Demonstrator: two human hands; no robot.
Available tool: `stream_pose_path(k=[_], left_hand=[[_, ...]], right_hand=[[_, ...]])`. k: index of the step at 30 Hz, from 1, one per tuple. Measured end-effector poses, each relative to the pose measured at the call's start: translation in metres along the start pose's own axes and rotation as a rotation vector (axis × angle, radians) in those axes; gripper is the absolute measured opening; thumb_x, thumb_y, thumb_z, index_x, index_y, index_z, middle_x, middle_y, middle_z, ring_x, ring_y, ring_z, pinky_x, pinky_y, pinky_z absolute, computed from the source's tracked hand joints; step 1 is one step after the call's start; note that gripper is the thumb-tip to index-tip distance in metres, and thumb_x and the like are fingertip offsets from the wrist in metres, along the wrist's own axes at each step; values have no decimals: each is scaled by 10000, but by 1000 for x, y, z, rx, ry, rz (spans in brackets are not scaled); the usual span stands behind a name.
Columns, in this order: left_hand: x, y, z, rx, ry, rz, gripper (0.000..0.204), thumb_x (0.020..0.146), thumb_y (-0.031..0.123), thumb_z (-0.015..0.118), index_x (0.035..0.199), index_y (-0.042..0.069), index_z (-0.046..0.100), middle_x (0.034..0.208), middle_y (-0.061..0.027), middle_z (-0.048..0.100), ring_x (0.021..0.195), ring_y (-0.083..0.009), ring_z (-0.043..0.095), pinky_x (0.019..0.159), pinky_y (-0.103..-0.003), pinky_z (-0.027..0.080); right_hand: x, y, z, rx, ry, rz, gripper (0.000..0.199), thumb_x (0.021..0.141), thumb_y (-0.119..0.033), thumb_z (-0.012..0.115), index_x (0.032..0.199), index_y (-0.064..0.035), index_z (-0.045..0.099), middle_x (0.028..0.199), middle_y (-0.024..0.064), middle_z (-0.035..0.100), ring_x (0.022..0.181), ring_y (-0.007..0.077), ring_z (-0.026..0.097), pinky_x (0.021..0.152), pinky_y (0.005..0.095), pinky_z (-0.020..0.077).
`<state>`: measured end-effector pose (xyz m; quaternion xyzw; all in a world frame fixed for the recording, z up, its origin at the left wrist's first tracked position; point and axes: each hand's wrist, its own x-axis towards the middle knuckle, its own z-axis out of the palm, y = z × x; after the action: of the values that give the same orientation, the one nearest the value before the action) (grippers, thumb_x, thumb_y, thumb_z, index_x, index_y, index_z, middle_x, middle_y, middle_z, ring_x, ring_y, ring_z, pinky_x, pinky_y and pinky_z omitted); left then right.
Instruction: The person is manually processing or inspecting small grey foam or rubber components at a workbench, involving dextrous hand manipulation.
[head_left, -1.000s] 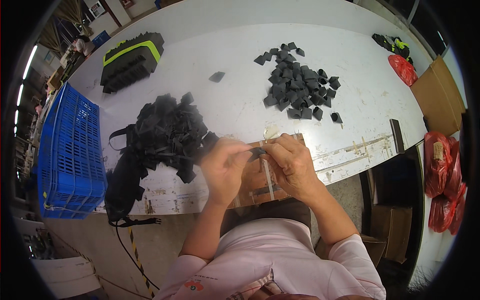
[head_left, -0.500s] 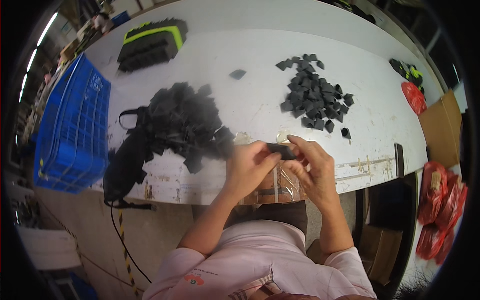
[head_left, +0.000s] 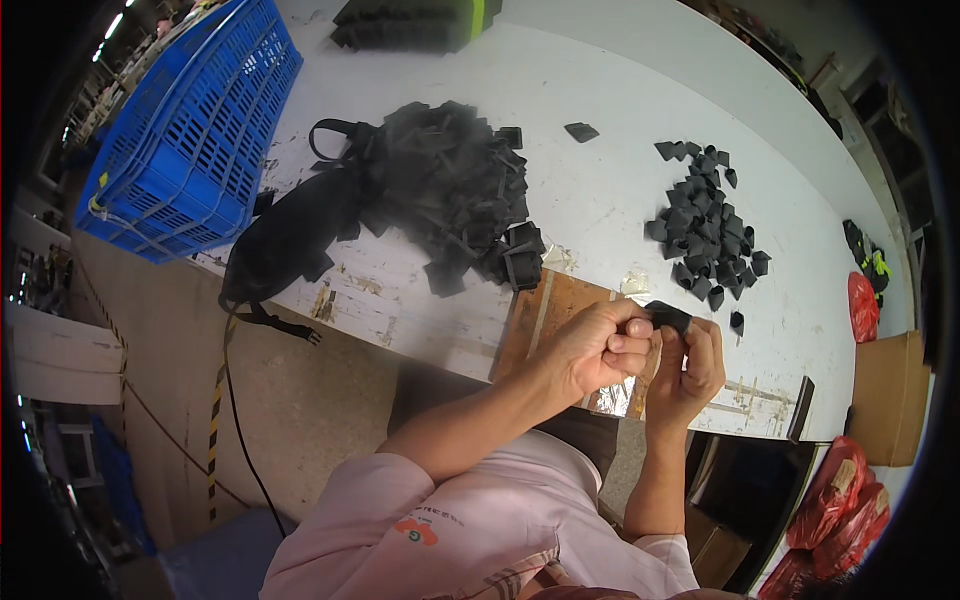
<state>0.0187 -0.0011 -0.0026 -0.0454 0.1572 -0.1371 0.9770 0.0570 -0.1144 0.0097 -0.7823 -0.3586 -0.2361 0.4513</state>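
The white table (head_left: 590,205), its paint worn along the near edge, runs from the blue slatted plastic crate (head_left: 215,165) at its left edge to a brown cardboard box (head_left: 888,400) by its right end. A heap of flat black fabric pieces (head_left: 440,170) covers the left part; the long black cloth bag (head_left: 290,235) beside it reaches the near edge, and a buckled strap hangs over. At the far left edge sits a dark ridged stack with a neon-yellow band (head_left: 405,22). A brown taped board (head_left: 575,292) lies flush with the near edge, just right of that heap. Farther right is a smaller cluster of folded black pieces (head_left: 705,215), well inside the far edge. Between the two piles runs a wide bare stretch of white, holding only a lone black diamond-shaped piece (head_left: 581,132).

Over the near edge, the left hand (head_left: 602,345), fingers curled, and the right hand (head_left: 690,375) pinch opposite ends of a small black fabric strip (head_left: 668,316), raised between them near the board.
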Motion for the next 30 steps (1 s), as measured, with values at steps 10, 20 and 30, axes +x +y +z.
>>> stream_pose_path(k=[10,20,30], left_hand=[[-7,10,-34,1222,277,890,114,853,89,451,779,32,516,561,-5,468,409,-105,435,379,-213,344],[7,106,-110,2455,932,993,311,716,124,643,980,-18,562,927,-181,511,890,-325,495,759,-375,430],[8,135,-103,2302,877,807,204,677,50,604,876,4,586,859,-178,590,867,-337,559,728,-400,450]], right_hand=[[6,18,-9,184,-130,42,164,779,-67,607,707,3,478,660,99,511,552,156,458,484,235,350],[10,63,-9,560,-66,731,463,875,-364,478,1086,48,489,660,18,524,533,59,451,423,186,356],[-74,58,-5,679,-262,971,362,880,-335,488,894,16,577,650,23,528,513,73,447,449,205,355]])
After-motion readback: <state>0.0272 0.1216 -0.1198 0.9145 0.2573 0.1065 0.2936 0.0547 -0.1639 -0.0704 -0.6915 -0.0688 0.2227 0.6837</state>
